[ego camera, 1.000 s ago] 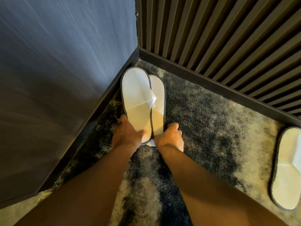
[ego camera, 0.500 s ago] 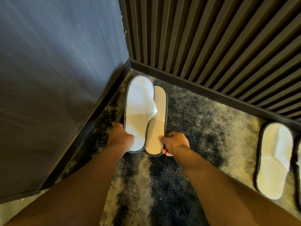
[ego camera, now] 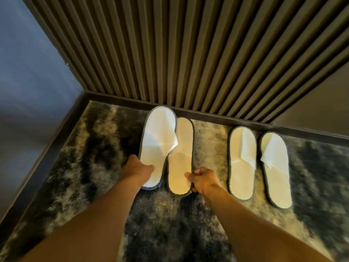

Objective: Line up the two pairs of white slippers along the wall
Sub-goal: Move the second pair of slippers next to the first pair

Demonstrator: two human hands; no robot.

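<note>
Two pairs of white slippers with grey edging lie on the carpet, toes toward the slatted wall (ego camera: 188, 53). My left hand (ego camera: 137, 170) grips the heel side of the leftmost slipper (ego camera: 157, 140), whose loose upper flap overlaps its neighbour. My right hand (ego camera: 203, 179) pinches the heel edge of the second slipper (ego camera: 180, 161), which shows its cream insole. To the right the other pair rests untouched: a third slipper (ego camera: 240, 167) and a fourth slipper (ego camera: 276, 173), side by side and close to the skirting.
A dark skirting board (ego camera: 226, 118) runs along the foot of the slatted wall. A grey-blue wall (ego camera: 28, 82) closes the corner on the left. The floor is a mottled black and beige carpet (ego camera: 94, 157).
Both hands have carried the first pair rightward out of the corner, along the slatted wall. The view has swung right, so the second pair now shows whole.
</note>
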